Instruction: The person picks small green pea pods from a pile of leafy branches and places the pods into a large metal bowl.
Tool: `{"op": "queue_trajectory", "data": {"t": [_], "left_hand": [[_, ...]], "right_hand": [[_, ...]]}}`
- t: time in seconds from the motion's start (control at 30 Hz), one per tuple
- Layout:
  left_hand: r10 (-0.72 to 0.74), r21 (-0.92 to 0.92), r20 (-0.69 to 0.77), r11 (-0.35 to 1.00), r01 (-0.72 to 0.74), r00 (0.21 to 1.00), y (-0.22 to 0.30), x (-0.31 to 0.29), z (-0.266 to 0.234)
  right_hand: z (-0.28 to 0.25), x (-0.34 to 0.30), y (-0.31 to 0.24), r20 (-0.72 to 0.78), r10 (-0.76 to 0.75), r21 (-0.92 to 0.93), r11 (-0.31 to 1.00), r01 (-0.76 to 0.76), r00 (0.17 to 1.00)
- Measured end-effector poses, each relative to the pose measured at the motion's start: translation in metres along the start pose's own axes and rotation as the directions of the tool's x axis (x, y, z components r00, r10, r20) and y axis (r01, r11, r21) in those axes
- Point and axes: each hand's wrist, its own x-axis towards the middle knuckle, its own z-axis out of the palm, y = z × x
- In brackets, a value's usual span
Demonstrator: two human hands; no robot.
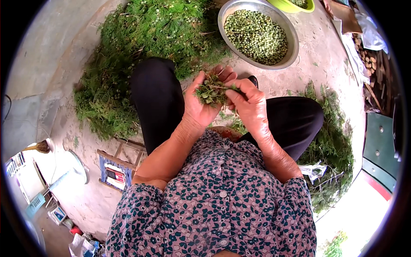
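A small clump of green plant bits (209,91), leafy and partly brownish, rests in the cupped palm of my left hand (199,103), whose fingers curl up around its far side. From the right, my right hand (250,100) pinches at the clump's edge with thumb and forefinger; a thin stem seems to be between them, too small to make out fully. Beyond my hands, at the far right, stands a wide metal basin (293,49) holding many small round green seed pods (256,37). A big heap of feathery green branches (158,30) lies at the far left.
More cut branches (329,150) lie right of my knee. A yellow-green bowl (284,5) stands behind the basin. A small wooden stool (115,169) is at my left, near a broom head (43,147). Stacked firewood (370,62) and a green cabinet (379,141) line the right side.
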Motion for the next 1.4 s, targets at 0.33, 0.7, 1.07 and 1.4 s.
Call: {"op": "queue_trajectory", "data": {"t": [0.33, 0.7, 1.07, 1.4], "left_hand": [[-0.057, 0.037, -0.034, 0.998, 0.058, 0.998, 0.004, -0.004, -0.007], [-0.074, -0.085, 0.018, 0.994, 0.075, 0.997, 0.001, -0.007, -0.001], [-0.04, -0.049, 0.034, 0.998, 0.042, 0.999, 0.004, -0.007, 0.003], [-0.118, 0.051, -0.015, 0.992, 0.119, 0.993, -0.004, -0.007, -0.001]], "right_hand": [[-0.021, 0.015, 0.0, 0.083, 0.253, 0.598, 0.761, -0.252, 0.964], [-0.039, 0.02, -0.005, 0.097, 0.206, 0.695, 0.687, -0.214, 0.974], [-0.071, 0.004, 0.022, 0.112, 0.097, -0.448, 0.893, -0.037, 0.989], [-0.025, 0.022, 0.008, 0.081, -0.363, -0.402, 0.84, 0.364, 0.928]]}}
